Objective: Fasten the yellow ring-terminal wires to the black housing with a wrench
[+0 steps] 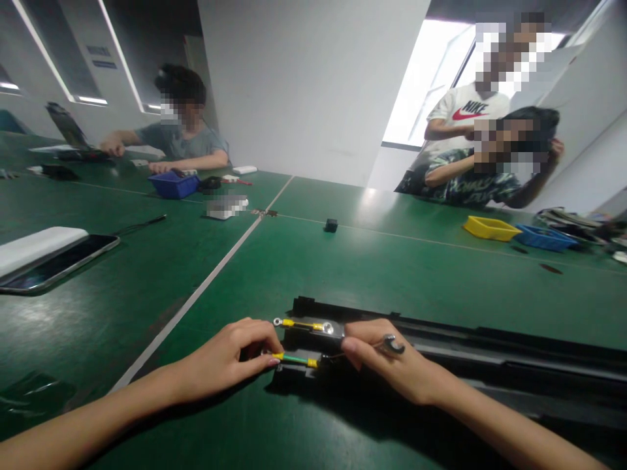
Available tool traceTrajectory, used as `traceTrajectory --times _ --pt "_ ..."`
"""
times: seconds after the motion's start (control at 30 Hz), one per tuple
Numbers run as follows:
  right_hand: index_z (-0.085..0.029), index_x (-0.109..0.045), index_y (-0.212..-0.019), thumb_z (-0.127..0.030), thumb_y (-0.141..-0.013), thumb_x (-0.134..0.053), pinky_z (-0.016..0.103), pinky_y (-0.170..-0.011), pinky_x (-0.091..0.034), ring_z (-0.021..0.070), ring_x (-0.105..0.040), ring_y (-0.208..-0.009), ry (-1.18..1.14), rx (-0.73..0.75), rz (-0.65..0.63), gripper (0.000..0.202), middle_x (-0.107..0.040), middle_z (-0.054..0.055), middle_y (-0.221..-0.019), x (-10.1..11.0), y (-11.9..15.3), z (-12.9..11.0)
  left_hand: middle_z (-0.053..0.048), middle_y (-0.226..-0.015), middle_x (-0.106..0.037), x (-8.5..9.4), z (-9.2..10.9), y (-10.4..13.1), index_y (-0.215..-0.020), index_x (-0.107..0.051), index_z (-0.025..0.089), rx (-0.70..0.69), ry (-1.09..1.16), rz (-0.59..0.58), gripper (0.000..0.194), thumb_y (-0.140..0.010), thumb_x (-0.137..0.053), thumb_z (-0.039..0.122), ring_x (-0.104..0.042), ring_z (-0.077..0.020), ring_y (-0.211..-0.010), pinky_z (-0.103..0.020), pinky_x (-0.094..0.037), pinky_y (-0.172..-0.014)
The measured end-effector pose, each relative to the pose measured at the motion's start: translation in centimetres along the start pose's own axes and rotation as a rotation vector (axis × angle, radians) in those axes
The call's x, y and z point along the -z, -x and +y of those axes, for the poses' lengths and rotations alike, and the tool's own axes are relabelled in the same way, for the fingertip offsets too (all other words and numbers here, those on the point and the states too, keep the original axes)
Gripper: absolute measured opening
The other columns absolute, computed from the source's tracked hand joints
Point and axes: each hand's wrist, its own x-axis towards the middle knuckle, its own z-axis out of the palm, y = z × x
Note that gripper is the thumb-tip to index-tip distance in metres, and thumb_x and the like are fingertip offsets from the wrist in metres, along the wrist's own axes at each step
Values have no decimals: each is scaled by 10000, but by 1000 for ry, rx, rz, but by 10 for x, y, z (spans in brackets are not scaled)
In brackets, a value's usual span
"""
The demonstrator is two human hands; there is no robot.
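Note:
A long black metal profile (455, 349) lies on the green table, its left end between my hands. Two short wires with yellow sleeves are at that end: a dark one (306, 326) with ring lugs, and a green one (296, 359) nearer me. My left hand (240, 352) pinches the left end of the green wire between thumb and fingers. My right hand (392, 359) is closed around a metal wrench (393, 344), whose open jaw sticks out above the hand. The wrench's other end, near the green wire's right lug, is hard to make out.
On the green table (235, 281) are a phone (63, 261) and white box (42, 245) at left, a small black block (331, 225) ahead, a blue bin (174, 185) far left, and yellow (490, 228) and blue trays (546, 237) at right. Several people are across the table.

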Motion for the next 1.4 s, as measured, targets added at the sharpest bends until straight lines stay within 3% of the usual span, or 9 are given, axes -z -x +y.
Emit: traceTrajectory --times 0.77,1.23,1.4 --pt "-155 -476 -609 -490 -977 -346 207 -547 -317 94 -395 -549 -11 26 -25 514 -422 -29 -577 0 -1 1 -4 -882 -643 -1 -2 -1 -887 -628 195 46 -13 -21 120 -924 -551 279 -565 -184 -825 -266 -399 -745" --pt "-151 -489 -603 -423 -982 -386 207 -555 -323 90 -398 -550 -56 67 -27 478 -430 -29 -578 0 0 1 -3 -882 -636 0 -3 0 -898 -628 192 41 -2 -34 112 -923 -546 263 -563 -185 -821 -273 -398 -737" --pt "-159 -456 -569 -483 -986 -333 217 -518 -299 91 -374 -521 -109 104 151 542 -401 -31 -554 0 2 1 4 -879 -632 -1 -5 0 -898 -627 194 42 10 -30 98 -920 -553 252 -564 -177 -814 -266 -398 -732"
